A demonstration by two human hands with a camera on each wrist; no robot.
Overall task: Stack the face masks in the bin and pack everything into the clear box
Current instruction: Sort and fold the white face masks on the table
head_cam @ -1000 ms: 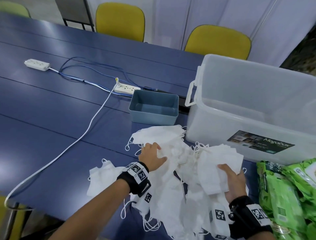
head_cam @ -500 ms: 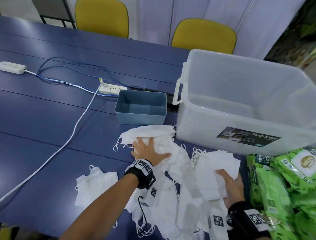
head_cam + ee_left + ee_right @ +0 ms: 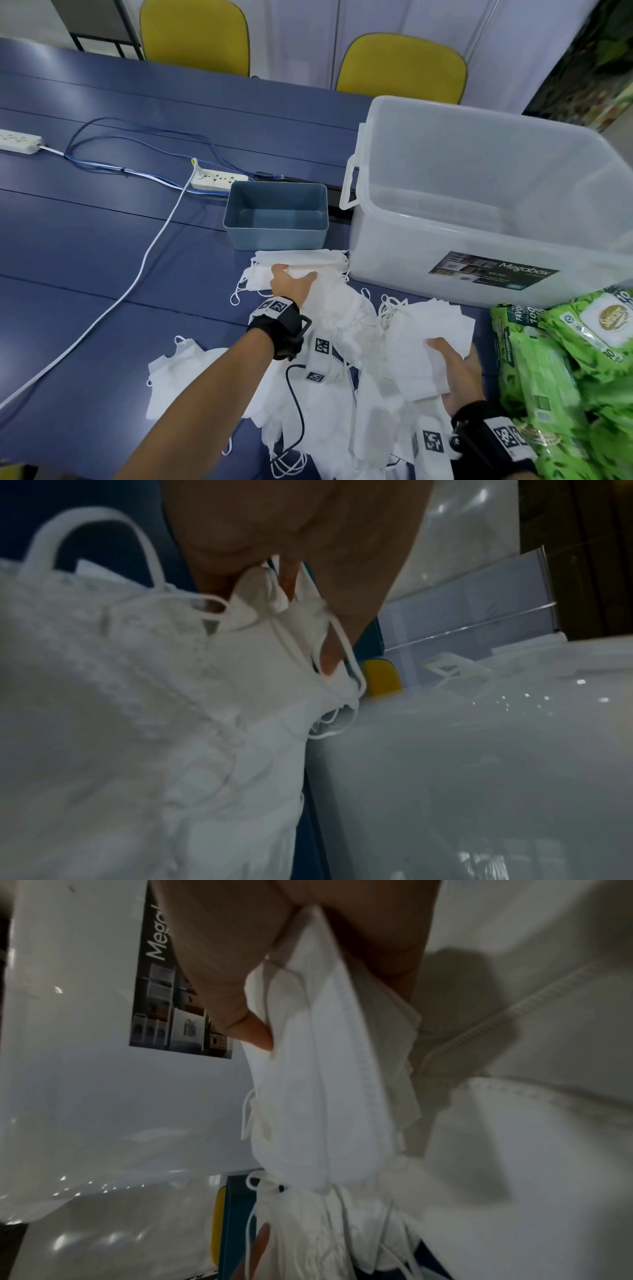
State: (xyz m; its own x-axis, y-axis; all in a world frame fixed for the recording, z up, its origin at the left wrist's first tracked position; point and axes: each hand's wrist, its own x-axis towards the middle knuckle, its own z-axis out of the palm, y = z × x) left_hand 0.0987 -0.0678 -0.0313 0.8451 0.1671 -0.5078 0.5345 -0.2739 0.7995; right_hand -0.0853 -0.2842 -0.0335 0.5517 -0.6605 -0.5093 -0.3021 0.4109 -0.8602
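Face masks point(image 3: 329, 359) are gripped in bunches by both hands: the left hand point(image 3: 291, 282) just short of the bin point(image 3: 275, 236), the right hand point(image 3: 455, 370) farther back.

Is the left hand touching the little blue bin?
Apart. In the head view the left hand rests on a stack of masks, and the blue bin sits beyond that stack with masks between them.

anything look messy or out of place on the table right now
Yes. The face masks lie in a loose, tangled heap on the table, ear loops sticking out, while the blue bin meant for them is empty. One mask lies apart to the left. Each hand grips a bunch.
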